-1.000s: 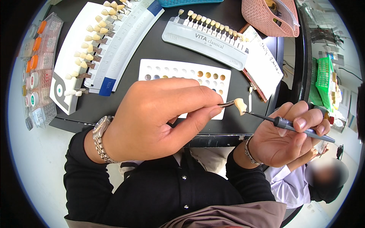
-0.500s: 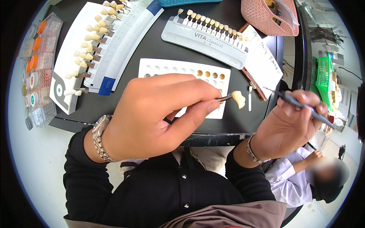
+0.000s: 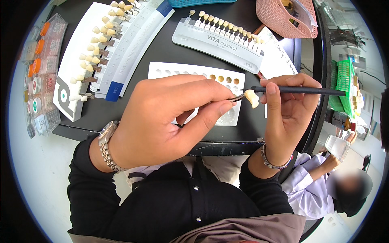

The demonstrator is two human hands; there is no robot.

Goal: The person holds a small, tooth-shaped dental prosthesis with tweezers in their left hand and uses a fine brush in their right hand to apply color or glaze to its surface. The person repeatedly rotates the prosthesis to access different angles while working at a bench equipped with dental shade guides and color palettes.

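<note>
My left hand [image 3: 170,117] pinches a thin metal holder [image 3: 238,97], perhaps tweezers; most of it is hidden in the fingers. At its tip sits a cream tooth crown [image 3: 251,99]. In my right hand [image 3: 289,107] is a slim black-handled brush [image 3: 310,90], lying nearly level. Its fine tip points left, just above the crown; whether they touch I cannot tell. Under both hands lies a white mixing palette [image 3: 182,67] with round wells, several filled with brown and yellowish colours. A shade tab [image 3: 266,111] is mostly covered by my right hand.
A grey shade guide [image 3: 219,46] with tooth tabs stands behind the palette, and a larger one [image 3: 131,52] at the left. Clear boxes of jars [image 3: 42,69] line the left edge. A pink basket [image 3: 279,18] sits far right. Another person [image 3: 312,182] sits at lower right.
My right hand has moved left and turned, bringing the brush from the right over to the crown. The crown has shifted slightly left and up. The other person's hand has risen beside a clear container.
</note>
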